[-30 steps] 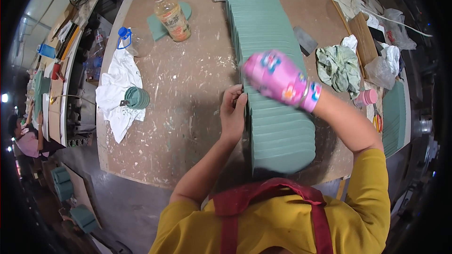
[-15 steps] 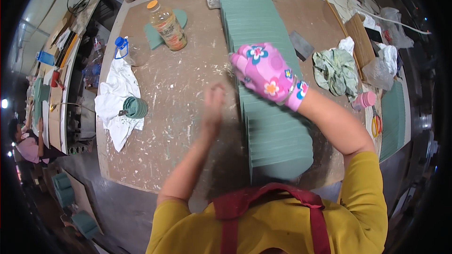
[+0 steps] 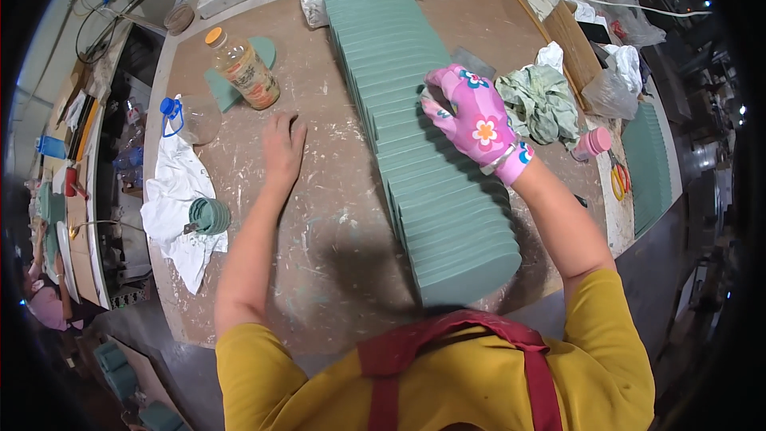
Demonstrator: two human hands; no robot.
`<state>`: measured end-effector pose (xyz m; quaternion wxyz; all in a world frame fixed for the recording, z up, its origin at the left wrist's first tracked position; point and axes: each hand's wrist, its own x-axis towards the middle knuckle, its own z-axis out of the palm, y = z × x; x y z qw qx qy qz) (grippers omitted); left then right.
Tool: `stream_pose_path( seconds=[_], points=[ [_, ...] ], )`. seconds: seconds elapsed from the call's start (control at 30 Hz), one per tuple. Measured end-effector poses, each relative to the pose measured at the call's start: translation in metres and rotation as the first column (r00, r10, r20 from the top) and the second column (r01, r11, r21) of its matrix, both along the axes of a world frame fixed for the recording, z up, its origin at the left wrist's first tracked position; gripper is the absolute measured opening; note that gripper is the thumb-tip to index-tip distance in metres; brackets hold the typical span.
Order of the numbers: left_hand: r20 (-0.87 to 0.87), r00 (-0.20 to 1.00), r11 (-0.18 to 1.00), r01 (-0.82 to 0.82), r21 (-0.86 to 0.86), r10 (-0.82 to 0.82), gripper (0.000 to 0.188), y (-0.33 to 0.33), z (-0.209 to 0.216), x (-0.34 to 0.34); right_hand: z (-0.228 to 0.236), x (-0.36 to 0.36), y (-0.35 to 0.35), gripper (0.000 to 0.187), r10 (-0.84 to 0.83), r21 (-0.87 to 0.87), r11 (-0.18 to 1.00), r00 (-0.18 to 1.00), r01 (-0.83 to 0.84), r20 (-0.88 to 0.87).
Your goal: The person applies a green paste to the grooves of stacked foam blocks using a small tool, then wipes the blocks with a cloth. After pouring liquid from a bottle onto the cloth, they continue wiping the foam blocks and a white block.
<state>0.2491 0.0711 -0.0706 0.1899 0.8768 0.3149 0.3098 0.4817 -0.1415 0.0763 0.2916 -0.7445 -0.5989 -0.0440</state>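
Observation:
A long row of overlapping green sheets with rounded ends runs away from me across the table. My right hand, in a pink flowered glove, hovers over the row's right side. Its fingers are curved with a gap between thumb and fingers, and I see nothing in it. To the left of the row, my bare left hand rests on the brown board, fingers stretched out. Just beyond it stands a bottle with an orange cap, beside a flat green piece.
On the left lie a white cloth, a ridged green cup and a blue-capped clear jug. To the right are a crumpled greenish cloth, a pink-lidded jar and scissors. A co-worker is at the far left.
My left hand has moved left, off the row's edge and down onto the board. My right hand has shifted right over the row, its fingers loosened. The whole view has turned slightly.

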Motion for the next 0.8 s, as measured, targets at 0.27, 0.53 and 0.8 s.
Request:
stream_pose_path(
  seconds=[0.27,0.53,0.8],
  points=[
    [-0.038,0.999,0.998,-0.010,0.059,0.013,0.027,0.005,0.004,-0.006,0.001,0.006,0.001,0.020,0.152,-0.034,0.988,0.981,-0.149,0.120],
    [-0.065,0.997,0.997,-0.039,0.072,0.044,0.028,0.000,0.003,-0.002,0.008,0.015,0.013,0.025,0.284,0.089,0.952,0.953,-0.293,0.104],
    [-0.041,0.998,0.996,-0.035,0.080,0.038,0.025,-0.002,0.009,-0.005,-0.004,0.006,0.060,0.016,0.292,0.004,0.954,0.929,-0.300,0.226]
  ],
)
